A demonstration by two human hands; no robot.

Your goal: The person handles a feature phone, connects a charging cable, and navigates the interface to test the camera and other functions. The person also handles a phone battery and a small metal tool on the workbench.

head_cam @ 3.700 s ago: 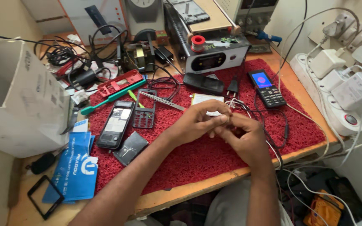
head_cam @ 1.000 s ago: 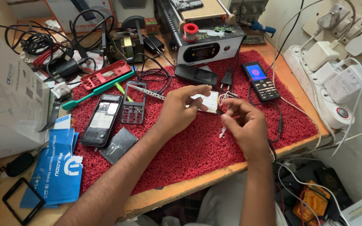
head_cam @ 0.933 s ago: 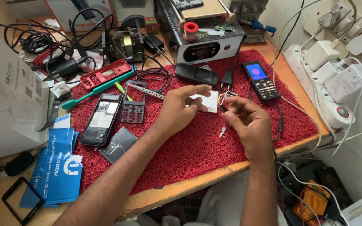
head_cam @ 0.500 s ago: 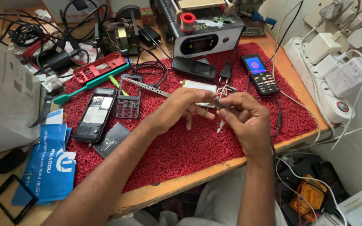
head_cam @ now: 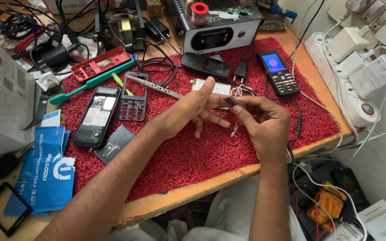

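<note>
Red looped-pile matting [head_cam: 193, 156] covers most of a wooden worktop [head_cam: 175, 201], its coarse nap scattered with phone parts and cables. Both hands meet above the middle of the mat. The left hand [head_cam: 188, 111] comes in from the lower left with the forearm stretched diagonally across the mat, palm turned inward, the index finger raised straight up and the other fingers loosely curled; its thumb and a fingertip appear to pinch one end of a small dark flat part [head_cam: 234, 101]. The right hand [head_cam: 264, 122] rises from below with the wrist bent, knuckles toward the camera, and its grip closes on the other end of that same part between thumb and forefinger. The part thus sits at the meeting point of the two grips, held clear of the mat; thin white wires [head_cam: 240, 91] trail just behind it, and what it is exactly is too small to tell. Just beyond the fingers lies a flat, pale rectangular battery [head_cam: 211, 87]. To the left, well apart, rest an opened black phone body [head_cam: 95, 117], a black keypad frame [head_cam: 133, 96] and slim metal tweezers [head_cam: 155, 87]. A dark keypad phone with a lit blue screen [head_cam: 278, 72] lies to the right.
</note>
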